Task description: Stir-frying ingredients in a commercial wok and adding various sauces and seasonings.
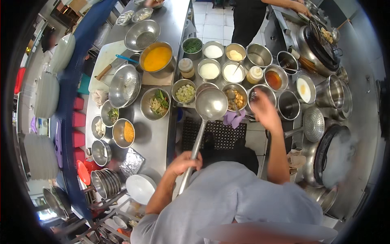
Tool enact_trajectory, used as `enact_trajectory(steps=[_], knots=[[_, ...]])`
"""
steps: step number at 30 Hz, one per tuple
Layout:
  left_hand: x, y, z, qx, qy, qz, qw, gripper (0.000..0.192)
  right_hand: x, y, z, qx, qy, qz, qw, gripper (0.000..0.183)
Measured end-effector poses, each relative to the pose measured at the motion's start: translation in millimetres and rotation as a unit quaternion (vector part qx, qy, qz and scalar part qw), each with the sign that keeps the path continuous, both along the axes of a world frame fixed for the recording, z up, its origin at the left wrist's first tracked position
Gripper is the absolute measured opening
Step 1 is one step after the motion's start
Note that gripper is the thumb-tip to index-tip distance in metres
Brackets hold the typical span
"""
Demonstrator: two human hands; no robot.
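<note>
My left hand [185, 163] is closed around the handle of a large metal ladle [211, 104]. The ladle's bowl hangs just in front of the seasoning pots and partly covers one of them. My right hand [265, 111], blurred, is raised over a metal pot [262, 94] of dark contents, and whether it holds anything cannot be told. Left of it stands a pot of browned chunks [235, 97] with a spoon in it. A pot of chopped pale green vegetable [183, 91] sits left of the ladle's bowl. Behind are pots of white powder [213, 51] and a pot of reddish liquid [276, 78].
A wok [336, 157] gives off steam at the right, with a perforated skimmer [313, 124] beside it. The left steel counter [152, 138] bears bowls, a cleaver [111, 68] and a pot of orange liquid [157, 58]. A co-worker [249, 19] stands beyond the pots.
</note>
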State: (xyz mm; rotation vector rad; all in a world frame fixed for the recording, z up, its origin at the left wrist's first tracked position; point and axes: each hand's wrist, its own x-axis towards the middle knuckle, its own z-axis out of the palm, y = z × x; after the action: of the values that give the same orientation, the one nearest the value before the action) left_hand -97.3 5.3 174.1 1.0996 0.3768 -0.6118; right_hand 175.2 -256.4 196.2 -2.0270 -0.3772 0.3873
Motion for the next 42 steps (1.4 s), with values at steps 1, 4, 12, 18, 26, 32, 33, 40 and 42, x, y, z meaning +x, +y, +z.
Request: enact_trajectory(steps=[1,4,12,18,26,32,33,40,42], knots=[[-0.3,5.8,0.0,-0.001,0.008,0.002,1.000,0.020,35.1,45.6,14.8,-0.071,0.052,-0.017,0.996,0.060],[9.1,12.6,15.2,0.020,0.005,0.059,0.998,0.019,144.9,110.8,-48.8,-0.082,-0.051,-0.082,0.992,0.060],[-5.5,1.6,22.4,0.056,0.114,0.185,0.975,0.022,120.4,101.2,-30.4,-0.259,-0.190,0.169,0.932,0.023],[13.5,-1.6,16.8,0.056,0.126,0.168,0.976,0.023,117.9,80.6,18.9,-0.166,-0.301,0.121,0.931,0.021],[54.8,31.6,23.7,0.038,0.160,0.103,0.981,0.024,116.5,129.8,-61.5,-0.110,-0.207,0.116,0.965,0.025],[50.4,40.9,18.3,0.017,0.164,0.083,0.983,0.024,133.0,137.4,-89.1,-0.116,-0.231,0.124,0.958,0.026],[50.8,42.9,18.2,0.013,0.164,0.083,0.983,0.024,132.8,140.1,-89.2,-0.116,-0.214,0.120,0.962,0.026],[50.1,45.1,17.8,0.016,0.177,0.087,0.980,0.024,141.0,140.1,-88.3,-0.131,-0.116,0.137,0.975,0.030],[49.2,46.0,16.4,0.013,0.170,0.087,0.981,0.024,145.2,140.1,-86.1,-0.130,-0.108,0.139,0.976,0.032]])
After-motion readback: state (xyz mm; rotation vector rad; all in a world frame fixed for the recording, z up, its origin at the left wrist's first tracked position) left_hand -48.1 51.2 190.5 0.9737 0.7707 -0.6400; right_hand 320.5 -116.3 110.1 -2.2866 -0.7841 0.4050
